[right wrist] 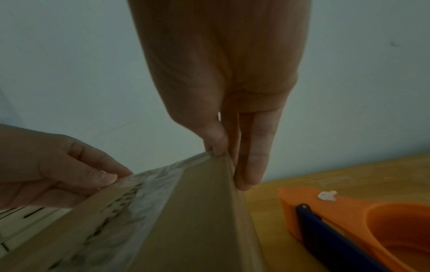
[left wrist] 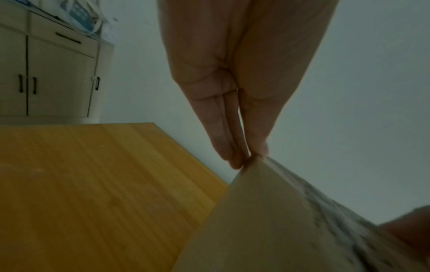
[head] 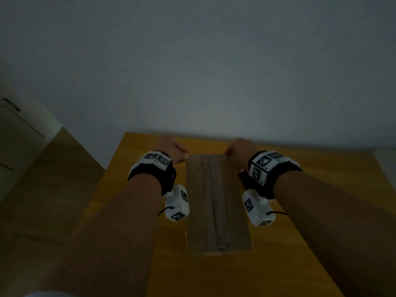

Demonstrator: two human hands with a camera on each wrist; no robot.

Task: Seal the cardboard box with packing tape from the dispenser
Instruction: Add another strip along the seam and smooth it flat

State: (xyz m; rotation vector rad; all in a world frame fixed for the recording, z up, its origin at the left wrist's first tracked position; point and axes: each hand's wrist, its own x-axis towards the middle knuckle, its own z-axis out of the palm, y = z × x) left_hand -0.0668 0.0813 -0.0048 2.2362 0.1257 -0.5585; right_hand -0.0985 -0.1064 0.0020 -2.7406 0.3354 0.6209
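Note:
A long cardboard box (head: 216, 202) lies on the wooden table (head: 321, 189), its top seam covered by a crinkled strip of clear tape (head: 214, 189). My left hand (head: 174, 152) pinches the far left corner of the box (left wrist: 267, 220) between thumb and fingers (left wrist: 228, 147). At the far right corner my right hand (head: 239, 150) holds the box (right wrist: 197, 211), thumb on the top edge and fingers (right wrist: 253, 156) down the side. The orange tape dispenser (right wrist: 363, 217) with a dark blue part lies on the table right of the box, untouched.
A pale wall stands right behind the table's far edge. A cream cabinet (left wrist: 46, 73) with dark handles stands left of the table. Bare tabletop (left wrist: 93, 184) stretches left of the box. A small white scrap (right wrist: 327, 196) sits on the dispenser.

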